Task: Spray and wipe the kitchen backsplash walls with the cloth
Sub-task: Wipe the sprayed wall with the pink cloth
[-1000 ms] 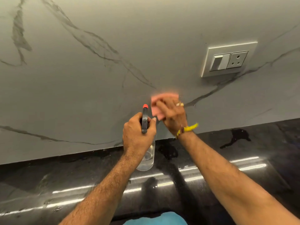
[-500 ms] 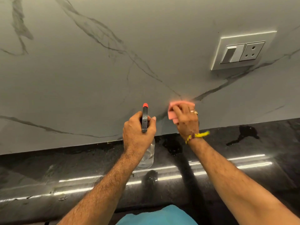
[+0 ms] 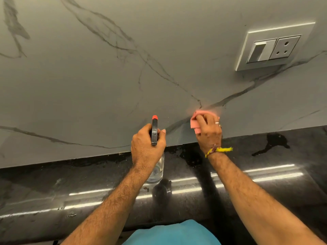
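The backsplash (image 3: pixel 106 85) is grey marble with dark veins and fills the upper view. My left hand (image 3: pixel 146 147) grips a clear spray bottle (image 3: pixel 156 169) with a black head and red nozzle (image 3: pixel 154 117) pointed at the wall. To its right, my right hand (image 3: pixel 209 133) holds a folded pink cloth (image 3: pixel 196 121) against the wall just above the counter line. The cloth is blurred with motion and partly hidden under my fingers.
A white switch-and-socket plate (image 3: pixel 273 48) is mounted on the wall at upper right. The glossy black countertop (image 3: pixel 70 191) runs below the wall, with a wet patch (image 3: pixel 270 144) at right. My blue shirt (image 3: pixel 173 234) shows at the bottom edge.
My right hand has carried the pink cloth to the right and down along the wall, away from the bottle. The left hand with the bottle has stayed about where it was.
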